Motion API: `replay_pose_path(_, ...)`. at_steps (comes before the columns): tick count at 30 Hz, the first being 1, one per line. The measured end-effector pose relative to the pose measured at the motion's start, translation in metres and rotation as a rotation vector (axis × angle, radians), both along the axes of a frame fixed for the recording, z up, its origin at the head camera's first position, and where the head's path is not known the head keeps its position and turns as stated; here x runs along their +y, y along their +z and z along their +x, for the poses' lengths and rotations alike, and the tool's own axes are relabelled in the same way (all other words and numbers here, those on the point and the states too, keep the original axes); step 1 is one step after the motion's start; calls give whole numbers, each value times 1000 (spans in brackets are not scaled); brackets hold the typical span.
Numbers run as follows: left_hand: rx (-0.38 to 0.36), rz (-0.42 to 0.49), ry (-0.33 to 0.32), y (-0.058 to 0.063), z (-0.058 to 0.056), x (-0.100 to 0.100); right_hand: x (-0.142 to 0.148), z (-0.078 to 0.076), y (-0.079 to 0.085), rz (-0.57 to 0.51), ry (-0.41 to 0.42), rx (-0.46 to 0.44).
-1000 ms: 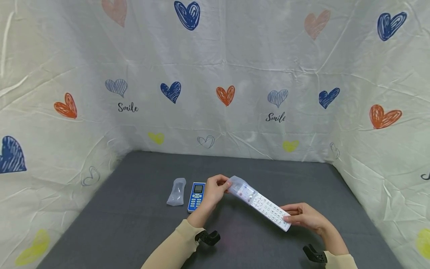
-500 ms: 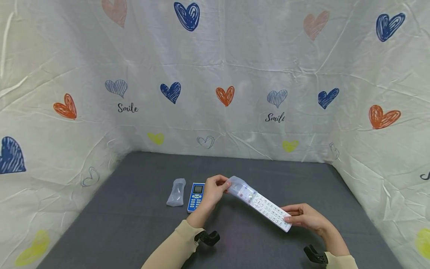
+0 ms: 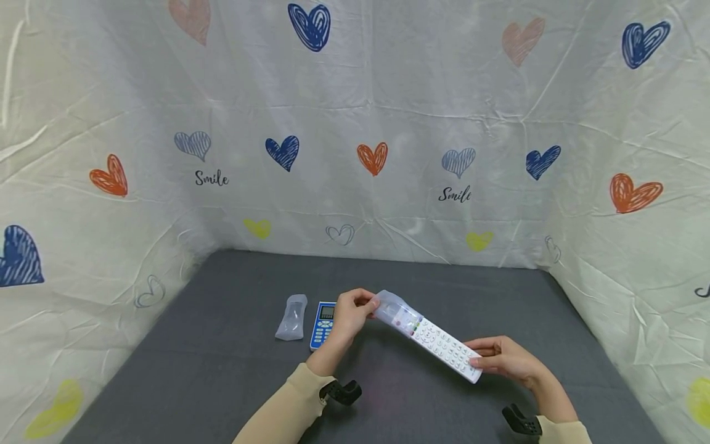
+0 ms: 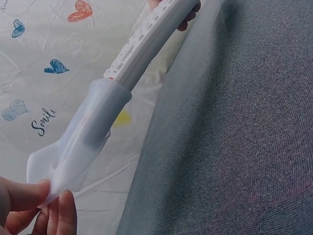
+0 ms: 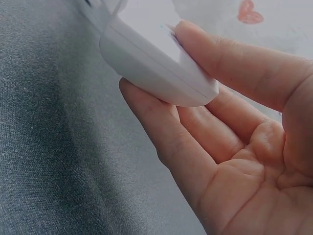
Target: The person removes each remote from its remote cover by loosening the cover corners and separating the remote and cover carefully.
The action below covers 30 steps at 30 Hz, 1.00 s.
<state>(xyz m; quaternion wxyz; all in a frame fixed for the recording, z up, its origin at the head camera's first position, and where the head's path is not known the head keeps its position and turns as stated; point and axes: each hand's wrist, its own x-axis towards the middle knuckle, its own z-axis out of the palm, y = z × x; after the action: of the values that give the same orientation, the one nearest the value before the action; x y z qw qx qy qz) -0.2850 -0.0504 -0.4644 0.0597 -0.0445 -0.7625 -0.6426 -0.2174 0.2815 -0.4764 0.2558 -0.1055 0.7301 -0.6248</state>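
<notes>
A white remote control [image 3: 444,346] is held tilted above the table, its far end inside a translucent silicone sleeve [image 3: 395,308]. With thumb and fingers my left hand [image 3: 350,314] pinches the sleeve's closed end; in the left wrist view that end is flattened and folded. My right hand [image 3: 507,359] grips the remote's bare near end, thumb on the button face and fingers underneath, as the right wrist view confirms. Buttons show on the uncovered part, with a coloured row at the sleeve's mouth. Under the left wrist, partly hidden, lies a blue remote [image 3: 322,330].
An hourglass-shaped translucent sleeve [image 3: 292,317] lies left of the blue remote. Dark grey cloth [image 3: 222,370] covers the table. White curtain [image 3: 410,203] printed with hearts walls in the back and both sides.
My left hand has shifted slightly left with the sleeve, which slid a little along the remote, so the coloured button row now shows. The right hand has barely moved.
</notes>
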Motion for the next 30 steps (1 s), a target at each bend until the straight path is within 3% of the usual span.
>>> replay_pose_path(30,-20,38,16,4,-3,-9,4,4,1,-8,8,3)
